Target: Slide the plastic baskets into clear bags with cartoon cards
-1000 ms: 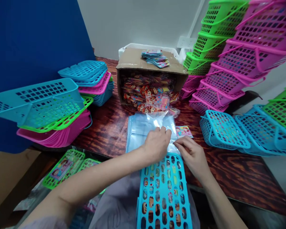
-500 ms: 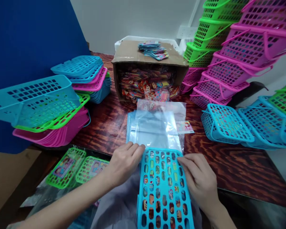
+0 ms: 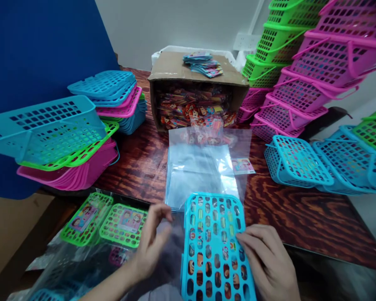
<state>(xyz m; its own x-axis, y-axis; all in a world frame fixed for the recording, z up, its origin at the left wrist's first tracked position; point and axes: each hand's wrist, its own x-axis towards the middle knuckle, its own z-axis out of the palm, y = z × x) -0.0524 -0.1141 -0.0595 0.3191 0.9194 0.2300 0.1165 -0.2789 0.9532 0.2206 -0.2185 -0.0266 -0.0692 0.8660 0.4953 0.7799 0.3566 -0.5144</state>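
A blue plastic basket with a perforated lid (image 3: 217,246) lies at my lap, with colourful items showing through its holes. My right hand (image 3: 266,255) grips its right edge, thumb and fingers together at the rim. To the left of the basket, apart from it, my left hand (image 3: 153,238) is lifted with thumb and fingers spread, slightly blurred, and nothing in it. Beyond the basket's far end, a stack of clear plastic bags (image 3: 200,167) lies on the table. A small printed card (image 3: 242,166) shows under the clear film at the stack's right.
Behind the bags stands a cardboard box (image 3: 197,75) of printed packets, with cards (image 3: 203,65) on top. Empty baskets (image 3: 65,133) are stacked left. Filled pink baskets (image 3: 316,88) and blue baskets (image 3: 297,161) stand right. Lidded green baskets (image 3: 123,223) lie lower left.
My left hand has let go of the basket's far left corner and moved left and down, opening. My right hand has slid nearer along the right edge. The top clear bag lies flatter and wider.
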